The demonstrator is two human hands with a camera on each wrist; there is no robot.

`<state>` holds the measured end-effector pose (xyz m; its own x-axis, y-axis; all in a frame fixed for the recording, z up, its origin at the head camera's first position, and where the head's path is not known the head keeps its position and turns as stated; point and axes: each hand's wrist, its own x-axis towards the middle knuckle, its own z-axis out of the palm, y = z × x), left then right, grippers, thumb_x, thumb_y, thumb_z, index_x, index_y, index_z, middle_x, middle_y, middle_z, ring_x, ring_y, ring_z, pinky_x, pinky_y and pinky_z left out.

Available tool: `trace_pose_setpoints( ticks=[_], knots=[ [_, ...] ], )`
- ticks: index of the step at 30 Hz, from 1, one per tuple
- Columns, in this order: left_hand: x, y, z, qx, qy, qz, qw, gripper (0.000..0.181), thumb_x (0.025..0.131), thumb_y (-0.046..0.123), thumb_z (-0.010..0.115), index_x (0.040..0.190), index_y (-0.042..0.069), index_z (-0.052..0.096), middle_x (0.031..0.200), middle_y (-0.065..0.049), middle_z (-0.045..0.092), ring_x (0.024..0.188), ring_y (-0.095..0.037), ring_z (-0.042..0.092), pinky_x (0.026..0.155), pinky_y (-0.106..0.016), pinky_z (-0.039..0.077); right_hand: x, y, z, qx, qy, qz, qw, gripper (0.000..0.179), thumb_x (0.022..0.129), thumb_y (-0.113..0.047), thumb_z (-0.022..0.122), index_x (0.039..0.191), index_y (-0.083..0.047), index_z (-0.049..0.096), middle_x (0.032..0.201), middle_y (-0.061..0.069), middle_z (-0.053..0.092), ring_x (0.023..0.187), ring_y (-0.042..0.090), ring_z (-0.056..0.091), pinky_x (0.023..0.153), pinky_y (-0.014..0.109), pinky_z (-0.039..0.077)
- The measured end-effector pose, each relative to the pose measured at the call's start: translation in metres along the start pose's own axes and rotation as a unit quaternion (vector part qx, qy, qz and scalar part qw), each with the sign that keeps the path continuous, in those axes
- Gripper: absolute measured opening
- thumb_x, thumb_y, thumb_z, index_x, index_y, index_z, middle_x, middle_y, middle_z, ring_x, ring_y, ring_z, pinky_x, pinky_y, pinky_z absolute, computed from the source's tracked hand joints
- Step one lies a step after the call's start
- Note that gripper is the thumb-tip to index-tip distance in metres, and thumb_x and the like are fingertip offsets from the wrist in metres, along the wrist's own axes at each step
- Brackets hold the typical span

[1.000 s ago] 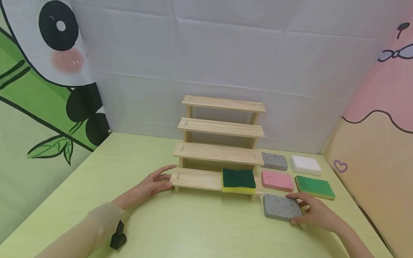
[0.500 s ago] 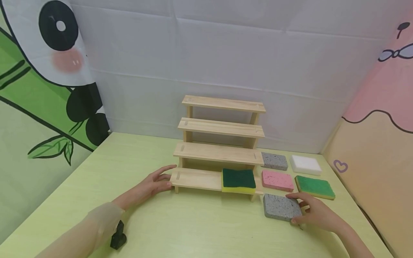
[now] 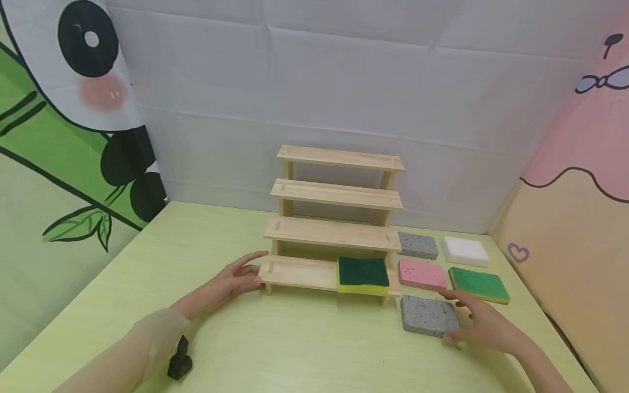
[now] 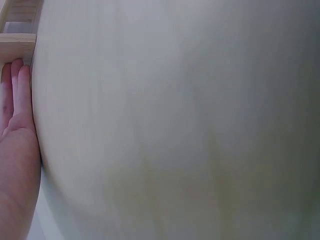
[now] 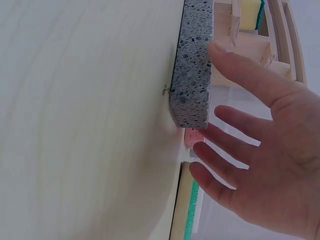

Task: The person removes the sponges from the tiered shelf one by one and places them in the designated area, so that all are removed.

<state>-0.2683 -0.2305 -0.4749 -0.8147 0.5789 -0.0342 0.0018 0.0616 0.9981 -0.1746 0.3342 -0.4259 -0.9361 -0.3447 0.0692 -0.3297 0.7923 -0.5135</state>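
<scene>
A wooden four-step shelf [image 3: 334, 234] stands on the table near the back wall. My left hand [image 3: 231, 281] rests its extended fingers against the left end of the lowest step. A yellow sponge with a dark green top [image 3: 362, 273] lies on that step, towards its right end. My right hand [image 3: 484, 325] is around the right end of a grey speckled sponge [image 3: 427, 315] lying flat on the table. Its fingers are spread and loose, the forefinger raised off the sponge. In the right wrist view the thumb [image 5: 235, 60] overlaps the sponge's upper edge.
Right of the shelf lie a pink sponge [image 3: 422, 274], a second grey sponge [image 3: 417, 245], a white sponge [image 3: 465, 251] and a green-topped sponge [image 3: 479, 285]. A small black object [image 3: 180, 360] is at the left sleeve. Printed cloth walls border the table.
The fingers of my right hand have spread and lifted off the far edge of the grey sponge, which lies in the same place. The left hand has not moved.
</scene>
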Motion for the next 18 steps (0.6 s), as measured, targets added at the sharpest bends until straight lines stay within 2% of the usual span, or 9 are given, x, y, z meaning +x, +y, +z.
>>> trace_pose_setpoints(
  ticks=[3, 6, 11, 15, 18],
  knots=[
    [-0.001, 0.001, 0.001, -0.004, 0.000, 0.000, 1.0000, 0.066, 0.102, 0.011, 0.051, 0.159, 0.023, 0.018, 0.138, -0.007, 0.052, 0.122, -0.012, 0.060, 0.101, -0.023, 0.050, 0.001, -0.004, -0.003, 0.000, 0.015, -0.011, 0.9998, 0.085, 0.070, -0.036, 0.088, 0.140, -0.006, 0.051, 0.141, 0.020, 0.055, 0.119, 0.046, 0.054, 0.090, 0.060, 0.049],
    [0.000, 0.001, 0.001, -0.005, 0.001, -0.001, 1.0000, 0.066, 0.102, 0.011, 0.051, 0.158, 0.024, 0.018, 0.138, -0.008, 0.052, 0.122, -0.013, 0.059, 0.101, -0.023, 0.050, 0.002, -0.009, -0.005, -0.012, 0.028, -0.021, 0.9993, 0.087, 0.070, -0.039, 0.087, 0.140, -0.005, 0.049, 0.142, 0.020, 0.053, 0.121, 0.047, 0.053, 0.091, 0.063, 0.047],
    [0.000, 0.002, 0.001, 0.002, 0.006, -0.010, 0.9999, 0.066, 0.102, 0.012, 0.052, 0.158, 0.027, 0.019, 0.140, -0.009, 0.051, 0.123, -0.013, 0.059, 0.102, -0.023, 0.050, 0.005, -0.019, -0.005, -0.036, 0.037, -0.027, 0.9983, 0.092, 0.068, -0.042, 0.088, 0.143, -0.008, 0.047, 0.140, 0.018, 0.055, 0.120, 0.043, 0.054, 0.091, 0.061, 0.045],
    [0.000, 0.002, 0.001, 0.008, 0.005, -0.011, 0.9999, 0.067, 0.102, 0.013, 0.053, 0.158, 0.027, 0.019, 0.141, -0.010, 0.050, 0.124, -0.014, 0.058, 0.102, -0.022, 0.049, 0.008, -0.029, -0.006, -0.030, 0.033, -0.021, 0.9988, 0.095, 0.068, -0.041, 0.089, 0.145, -0.009, 0.044, 0.138, 0.022, 0.055, 0.123, 0.047, 0.049, 0.092, 0.067, 0.043],
    [0.000, 0.002, 0.001, 0.008, 0.005, -0.011, 0.9999, 0.067, 0.102, 0.013, 0.053, 0.158, 0.028, 0.019, 0.142, -0.010, 0.050, 0.125, -0.014, 0.058, 0.102, -0.022, 0.049, 0.011, -0.035, -0.007, -0.020, 0.027, -0.015, 0.9993, 0.096, 0.069, -0.040, 0.088, 0.147, -0.011, 0.042, 0.144, 0.024, 0.049, 0.129, 0.050, 0.043, 0.094, 0.071, 0.040]
  ],
)
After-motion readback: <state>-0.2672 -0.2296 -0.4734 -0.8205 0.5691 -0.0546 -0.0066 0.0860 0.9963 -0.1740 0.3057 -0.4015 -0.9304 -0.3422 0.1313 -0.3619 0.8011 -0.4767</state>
